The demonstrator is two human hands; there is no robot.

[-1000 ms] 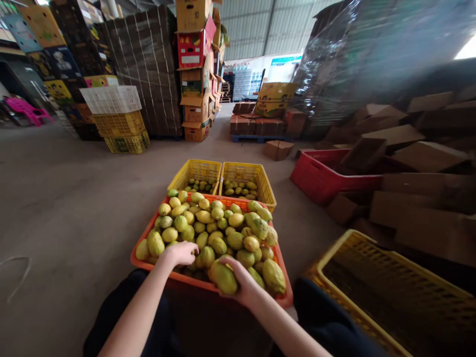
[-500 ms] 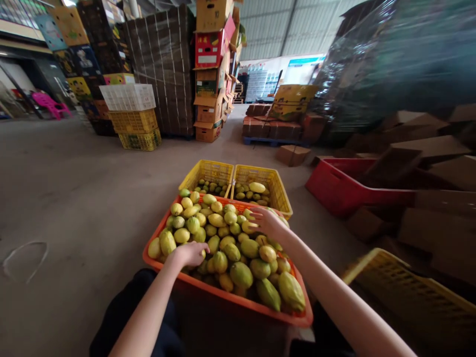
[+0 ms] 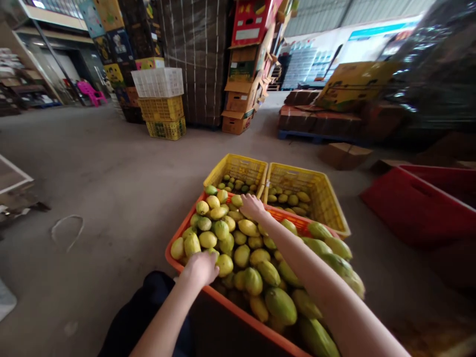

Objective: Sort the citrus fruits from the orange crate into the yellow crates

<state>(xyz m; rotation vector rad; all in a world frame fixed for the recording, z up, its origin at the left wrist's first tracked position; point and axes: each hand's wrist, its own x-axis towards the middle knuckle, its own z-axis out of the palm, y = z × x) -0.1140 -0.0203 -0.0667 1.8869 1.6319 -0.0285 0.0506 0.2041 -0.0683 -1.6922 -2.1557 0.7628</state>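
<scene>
An orange crate [image 3: 174, 249] in front of me is heaped with yellow-green oval fruits [image 3: 248, 227], smaller and rounder on the left, larger and longer on the right. My left hand [image 3: 202, 267] is at the crate's near left, fingers curled round a yellow-green fruit [image 3: 213, 252] that they partly cover. My right hand [image 3: 253, 206] reaches to the far side, its fingers bent over another yellow-green fruit [image 3: 237, 201]. My right forearm crosses above the heap and hides part of it.
Two yellow crates [image 3: 240, 162] [image 3: 336, 213] with similar fruits stand just beyond the orange one. A red bin [image 3: 416, 208] is at the right. Farther off are stacked crates [image 3: 161, 106], cartons [image 3: 238, 101] and a loaded blue pallet [image 3: 316, 136]. A white loop [image 3: 67, 229] lies on the left floor.
The view has turned right-to-left and tipped closer, so the crates appear larger and farther right. My right hand has moved left across the heap and its fingers have closed; my left hand stays near the front edge.
</scene>
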